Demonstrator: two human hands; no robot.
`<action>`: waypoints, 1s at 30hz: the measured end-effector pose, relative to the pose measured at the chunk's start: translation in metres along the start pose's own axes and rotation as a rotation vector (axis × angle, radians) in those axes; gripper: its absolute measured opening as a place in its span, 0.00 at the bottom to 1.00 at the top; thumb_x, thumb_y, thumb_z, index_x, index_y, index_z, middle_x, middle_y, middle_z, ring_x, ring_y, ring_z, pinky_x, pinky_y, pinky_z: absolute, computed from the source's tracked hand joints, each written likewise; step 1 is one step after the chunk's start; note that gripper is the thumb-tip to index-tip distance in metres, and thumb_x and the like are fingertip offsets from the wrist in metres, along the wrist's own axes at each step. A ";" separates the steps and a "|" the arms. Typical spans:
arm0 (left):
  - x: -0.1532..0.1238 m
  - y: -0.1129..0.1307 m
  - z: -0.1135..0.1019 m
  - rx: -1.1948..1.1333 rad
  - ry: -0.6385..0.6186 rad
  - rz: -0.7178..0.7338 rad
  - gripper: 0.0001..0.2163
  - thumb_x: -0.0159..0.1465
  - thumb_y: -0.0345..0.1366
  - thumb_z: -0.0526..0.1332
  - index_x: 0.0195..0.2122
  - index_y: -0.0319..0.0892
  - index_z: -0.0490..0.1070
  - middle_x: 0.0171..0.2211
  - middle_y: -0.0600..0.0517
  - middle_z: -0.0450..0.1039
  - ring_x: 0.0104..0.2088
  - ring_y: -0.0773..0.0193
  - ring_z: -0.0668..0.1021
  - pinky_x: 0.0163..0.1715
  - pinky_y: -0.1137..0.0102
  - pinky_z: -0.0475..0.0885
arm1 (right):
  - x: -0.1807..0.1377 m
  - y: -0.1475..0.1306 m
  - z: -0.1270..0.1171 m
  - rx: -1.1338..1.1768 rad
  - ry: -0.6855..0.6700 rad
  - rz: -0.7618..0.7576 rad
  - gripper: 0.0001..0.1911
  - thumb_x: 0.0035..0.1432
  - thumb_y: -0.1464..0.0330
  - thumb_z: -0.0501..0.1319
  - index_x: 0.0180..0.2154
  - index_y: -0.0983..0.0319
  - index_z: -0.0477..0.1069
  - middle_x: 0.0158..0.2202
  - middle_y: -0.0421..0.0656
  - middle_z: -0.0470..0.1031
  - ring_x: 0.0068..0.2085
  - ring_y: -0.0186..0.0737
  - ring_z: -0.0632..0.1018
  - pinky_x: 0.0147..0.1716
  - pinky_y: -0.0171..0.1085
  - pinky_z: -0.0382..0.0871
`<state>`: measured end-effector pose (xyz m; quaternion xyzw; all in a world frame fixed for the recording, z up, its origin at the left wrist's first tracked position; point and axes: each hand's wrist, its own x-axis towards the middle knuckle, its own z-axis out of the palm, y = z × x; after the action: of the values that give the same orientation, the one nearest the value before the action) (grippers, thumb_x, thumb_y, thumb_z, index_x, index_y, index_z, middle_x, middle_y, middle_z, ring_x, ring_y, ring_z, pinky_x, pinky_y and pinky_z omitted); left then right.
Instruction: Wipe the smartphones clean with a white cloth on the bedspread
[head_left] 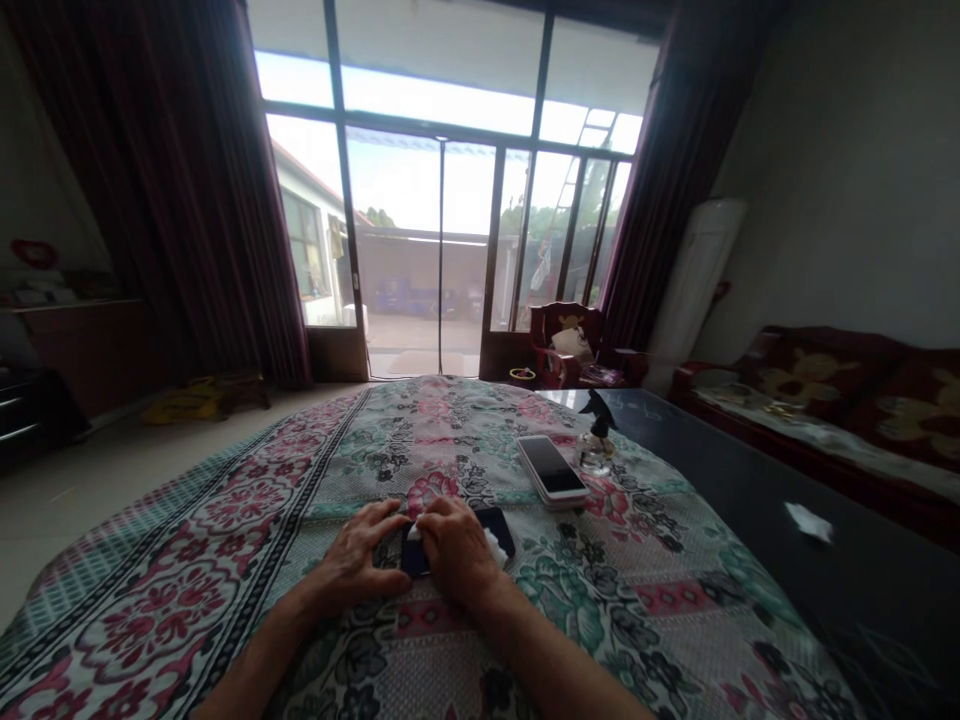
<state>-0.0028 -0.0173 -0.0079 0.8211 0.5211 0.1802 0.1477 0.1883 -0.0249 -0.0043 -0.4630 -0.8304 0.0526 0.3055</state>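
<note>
On flowered cloth [559, 600], left hand [356, 552] with fingers parted, at the left edge of dark phone [499, 522], right hand [456, 548] hiding this phone's middle, fingers closed upon tissue [496, 548], farther right white phone [553, 468], spray bottle [596, 450] just beside it, then black table [720, 480] carrying white scrap [810, 523]

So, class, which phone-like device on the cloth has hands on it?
The dark device: the right hand holds white tissue on it, and the left hand is at its left end. The white-framed phone lies apart, untouched, near the spray bottle.
</note>
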 end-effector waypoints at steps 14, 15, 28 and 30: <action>-0.004 0.005 -0.002 0.039 0.018 0.007 0.30 0.47 0.44 0.70 0.53 0.44 0.70 0.61 0.44 0.61 0.61 0.44 0.61 0.60 0.54 0.58 | -0.010 -0.011 -0.006 -0.060 -0.040 -0.050 0.06 0.54 0.72 0.56 0.29 0.61 0.72 0.36 0.42 0.72 0.38 0.39 0.71 0.40 0.36 0.61; -0.004 0.007 -0.004 0.044 0.003 -0.003 0.30 0.47 0.43 0.69 0.53 0.45 0.70 0.61 0.44 0.60 0.61 0.44 0.61 0.60 0.53 0.58 | -0.008 -0.007 -0.008 -0.065 -0.028 -0.045 0.07 0.55 0.72 0.56 0.30 0.61 0.73 0.36 0.42 0.72 0.39 0.39 0.71 0.41 0.36 0.61; -0.005 0.005 -0.004 0.035 -0.027 -0.016 0.32 0.48 0.44 0.69 0.55 0.44 0.68 0.63 0.44 0.57 0.63 0.45 0.58 0.61 0.54 0.54 | 0.001 0.021 -0.019 -0.087 -0.011 0.050 0.11 0.62 0.71 0.54 0.33 0.60 0.74 0.38 0.42 0.73 0.41 0.38 0.71 0.45 0.34 0.60; -0.005 0.005 -0.003 0.033 -0.023 -0.012 0.31 0.48 0.43 0.69 0.55 0.45 0.68 0.63 0.44 0.57 0.63 0.46 0.58 0.61 0.55 0.55 | 0.000 0.015 -0.016 -0.057 -0.027 0.002 0.12 0.63 0.71 0.53 0.33 0.59 0.74 0.38 0.42 0.73 0.41 0.37 0.71 0.45 0.34 0.60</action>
<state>-0.0020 -0.0234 -0.0036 0.8223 0.5271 0.1613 0.1411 0.2081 -0.0198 0.0036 -0.4715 -0.8351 0.0357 0.2809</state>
